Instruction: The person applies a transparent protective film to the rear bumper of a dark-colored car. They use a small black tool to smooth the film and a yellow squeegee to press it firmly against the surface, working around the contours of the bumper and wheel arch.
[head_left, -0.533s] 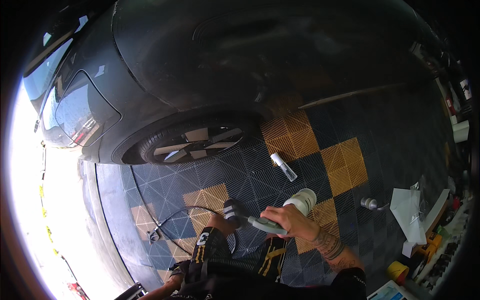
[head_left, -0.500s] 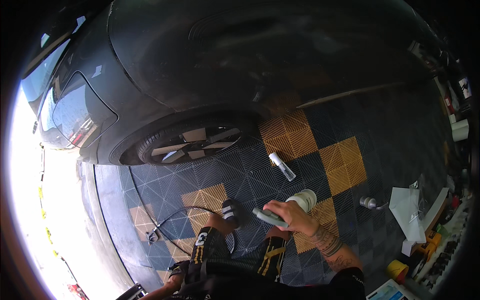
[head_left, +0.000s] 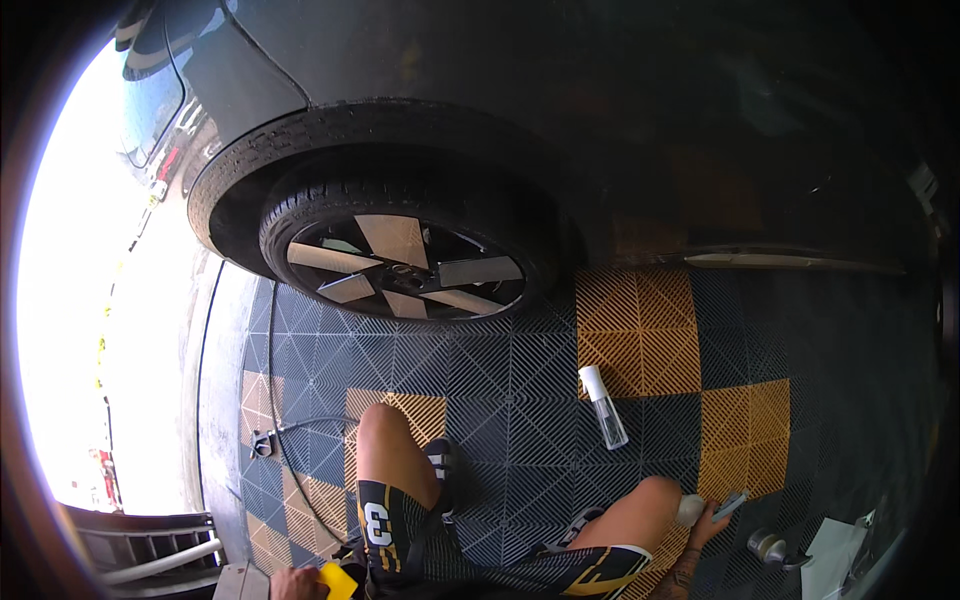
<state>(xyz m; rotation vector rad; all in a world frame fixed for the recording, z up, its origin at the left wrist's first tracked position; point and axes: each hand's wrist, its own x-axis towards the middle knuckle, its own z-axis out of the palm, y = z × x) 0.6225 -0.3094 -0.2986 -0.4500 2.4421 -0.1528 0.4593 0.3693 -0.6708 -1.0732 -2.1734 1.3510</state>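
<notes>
My left hand [head_left: 298,584] is low in the picture, with its fingers closed on the edge of a flat yellow piece [head_left: 339,581]. Beyond my right knee, my right hand [head_left: 706,526] grips a tool with a light grey handle [head_left: 732,503]. A rounded whitish part [head_left: 690,510] shows beside that hand, partly behind the knee; the tool's exact kind cannot be made out. In front of me stands a dark car's wheel [head_left: 404,276], black with tan and grey spoke panels. A clear spray bottle with a white top [head_left: 604,408] lies on the floor tiles, apart from both hands.
The dark car body [head_left: 640,130] spans the far side. A black hose [head_left: 275,350] with a grey fitting [head_left: 263,443] runs along the left. A metallic round object [head_left: 768,547] and a white sheet [head_left: 833,555] are at right. Grey plastic framing [head_left: 150,545] stands lower left.
My view has moved closer to the wheel, and I am lower, with my knees bent. My right hand has gone right and down with its tool. The yellow piece now shows at my left hand.
</notes>
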